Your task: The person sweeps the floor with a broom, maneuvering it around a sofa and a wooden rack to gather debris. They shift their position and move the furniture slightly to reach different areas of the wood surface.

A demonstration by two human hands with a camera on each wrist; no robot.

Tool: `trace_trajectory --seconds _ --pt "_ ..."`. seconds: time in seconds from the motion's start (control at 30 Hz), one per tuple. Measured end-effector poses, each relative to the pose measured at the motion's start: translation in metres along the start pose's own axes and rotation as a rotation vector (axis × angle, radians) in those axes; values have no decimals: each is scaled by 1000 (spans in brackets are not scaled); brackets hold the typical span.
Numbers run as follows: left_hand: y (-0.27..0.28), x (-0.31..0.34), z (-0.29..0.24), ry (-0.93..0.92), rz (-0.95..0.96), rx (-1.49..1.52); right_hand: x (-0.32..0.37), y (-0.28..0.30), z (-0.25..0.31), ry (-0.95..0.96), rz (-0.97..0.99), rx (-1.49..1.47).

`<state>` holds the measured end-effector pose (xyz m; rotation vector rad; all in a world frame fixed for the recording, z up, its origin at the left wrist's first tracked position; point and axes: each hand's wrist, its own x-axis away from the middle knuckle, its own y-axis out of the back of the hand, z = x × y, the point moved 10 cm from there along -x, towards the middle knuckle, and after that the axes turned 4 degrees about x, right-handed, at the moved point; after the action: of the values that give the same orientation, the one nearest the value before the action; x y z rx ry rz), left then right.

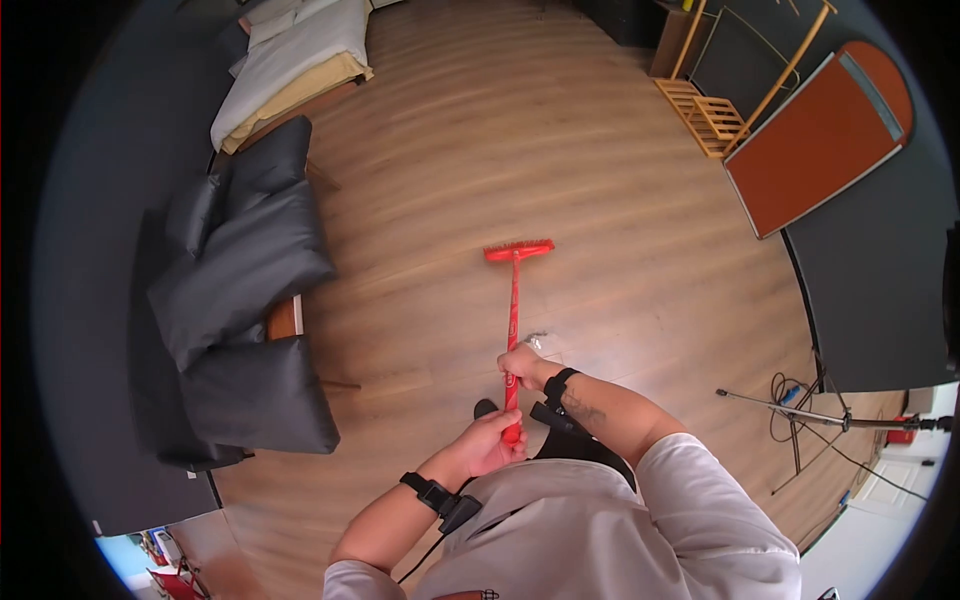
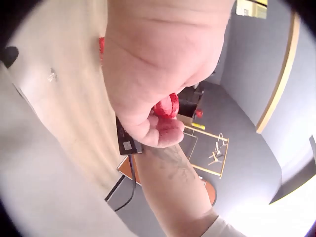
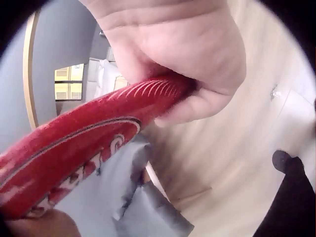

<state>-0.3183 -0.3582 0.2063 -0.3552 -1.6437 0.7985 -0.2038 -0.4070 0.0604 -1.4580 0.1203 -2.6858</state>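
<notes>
One red broom (image 1: 515,300) in two-handed grip (image 1: 489,441) (image 1: 521,364)

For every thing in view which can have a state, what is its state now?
Long-handled red broom: held, bristles pointing away from the person.
Bare left hand: curled round the broom's near end.
Bare right hand: gripping it further along.
Small shiny scrap: lying on the brown wood-look floor.
Round-ended orange-red board: leaning against the dark grey wall.
Thin black tripod: legs spread.
</notes>
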Motion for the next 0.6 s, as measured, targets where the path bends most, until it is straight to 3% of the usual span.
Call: trace_trajectory --seconds 0.13,0.27,0.33,0.37,0.47,0.6 --pt "56 -3 -30 -90 -94 336 -35 -49 17 70 56 25" --pt "106 -24 -32 52 -5 410 -87 -70 -9 -19 -48 287" --pt "116 -21 -32 113 -101 477 -101 -103 -4 235 84 959" --pt "121 -16 -32 160 -142 474 -108 -101 -20 115 51 892" --pt "129 -3 -21 239 -206 520 -110 -107 -33 48 15 1015" --pt "121 12 -6 319 -224 498 -74 -105 -38 -99 25 837"
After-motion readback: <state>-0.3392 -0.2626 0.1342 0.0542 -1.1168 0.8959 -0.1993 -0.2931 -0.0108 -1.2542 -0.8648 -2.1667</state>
